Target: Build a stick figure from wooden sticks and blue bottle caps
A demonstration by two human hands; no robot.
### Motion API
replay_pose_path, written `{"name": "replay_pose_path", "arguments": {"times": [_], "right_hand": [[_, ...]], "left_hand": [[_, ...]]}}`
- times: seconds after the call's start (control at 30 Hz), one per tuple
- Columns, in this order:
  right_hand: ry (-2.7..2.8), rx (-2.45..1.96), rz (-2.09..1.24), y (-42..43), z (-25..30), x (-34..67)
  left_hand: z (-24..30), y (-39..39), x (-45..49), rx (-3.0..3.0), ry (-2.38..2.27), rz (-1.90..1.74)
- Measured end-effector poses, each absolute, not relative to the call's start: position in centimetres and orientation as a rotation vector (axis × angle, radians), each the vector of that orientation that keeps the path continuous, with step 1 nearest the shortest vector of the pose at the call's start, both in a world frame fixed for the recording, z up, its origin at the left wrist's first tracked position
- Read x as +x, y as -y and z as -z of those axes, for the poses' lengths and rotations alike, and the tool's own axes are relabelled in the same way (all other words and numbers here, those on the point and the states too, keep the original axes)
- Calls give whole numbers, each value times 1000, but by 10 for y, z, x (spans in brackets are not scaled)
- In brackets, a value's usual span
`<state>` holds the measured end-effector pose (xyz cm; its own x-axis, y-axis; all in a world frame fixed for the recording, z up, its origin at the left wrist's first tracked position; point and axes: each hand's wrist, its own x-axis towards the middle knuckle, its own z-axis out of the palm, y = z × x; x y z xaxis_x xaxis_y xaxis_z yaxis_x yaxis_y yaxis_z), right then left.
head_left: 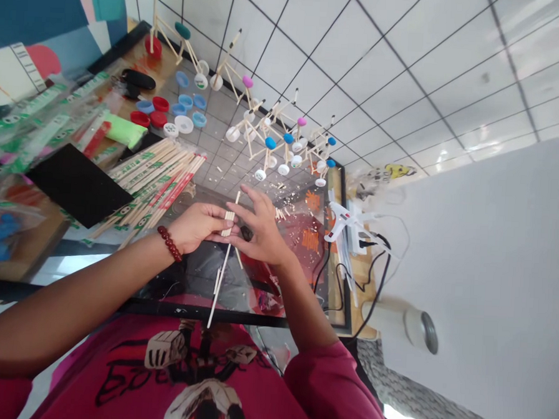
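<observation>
My left hand (201, 227), with a dark red bead bracelet at its wrist, pinches a small bundle of short wooden sticks (229, 217) between thumb and fingers. A long thin wooden stick (220, 281) runs behind the bundle and slants down toward the table's front edge. My right hand (262, 230) reaches in from the other side. Its index finger and thumb bracket the two ends of the bundle, while the other fingers stay stretched out. The fingers partly hide where the long stick is held.
Long wrapped chopsticks (154, 178) and a black board (80, 184) lie left. Bottle caps (183, 124) sit beyond them. Several stick-and-cap models (270, 143) stand along the tiled wall. Wood bits scatter right of my hands, near a white glue gun (342, 220) with black cords.
</observation>
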<state>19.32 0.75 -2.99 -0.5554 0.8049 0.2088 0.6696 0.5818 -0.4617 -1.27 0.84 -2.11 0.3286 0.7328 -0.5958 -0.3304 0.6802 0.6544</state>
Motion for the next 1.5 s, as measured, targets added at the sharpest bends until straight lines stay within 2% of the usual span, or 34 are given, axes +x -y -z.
{"name": "replay_pose_path", "arguments": {"times": [0.27,0.47,0.67,0.8,0.97,1.03,1.23,1.5], "right_hand": [[2358,-1237,-484,10,18,201],[2336,-1895,-544,89,7,256],[2529,-2089,-526,107,9,251],[2252,-2088,-784,90,5,253],[1440,-1934,-1489,75,2,262],[1251,-1793,-1673,71,-2,261],[1060,-1688,-1882,64,-18,252],[1039,-1619,-1944,63,-21,250]], "left_hand": [[26,-8,-13,496,-1007,-729],[23,-10,-12,421,-1025,-746],[26,-8,-11,464,-1031,-774],[23,-8,-11,478,-1047,-739],[25,-9,-13,498,-1006,-726],[26,-9,-13,503,-991,-719],[28,-8,-13,541,-1002,-687],[26,-9,-12,542,-1012,-658]]}}
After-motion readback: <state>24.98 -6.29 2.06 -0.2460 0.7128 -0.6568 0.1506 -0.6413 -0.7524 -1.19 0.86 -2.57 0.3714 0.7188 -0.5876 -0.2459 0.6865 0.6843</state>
